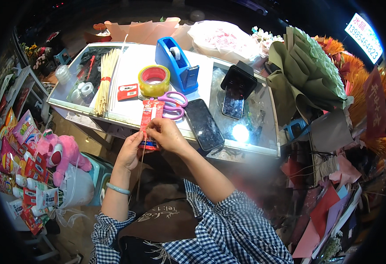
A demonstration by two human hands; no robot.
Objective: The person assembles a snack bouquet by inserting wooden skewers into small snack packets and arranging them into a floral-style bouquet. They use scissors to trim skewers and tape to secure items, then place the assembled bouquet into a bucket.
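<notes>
The left hand's (131, 150) fingers grasp the lower end of a red packet (151, 112), and the right hand's (168, 134) are pinched together against its front (what lies between them is hidden). The packet's upper end reaches over the surface's (133, 64) near edge, beside purple-handled scissors (171, 108); a thin stick (141, 165) hangs below.

Pretty sure this is a flower and gift shop, what with the pink bouquet (224, 40) and olive-wrapped bouquet (295, 66) around a glass-topped display counter (260, 150), a blue tape dispenser (182, 72), coloured wrapping sheets (326, 206) and a pink plush toy (69, 154) beside snack packets (27, 126).
</notes>
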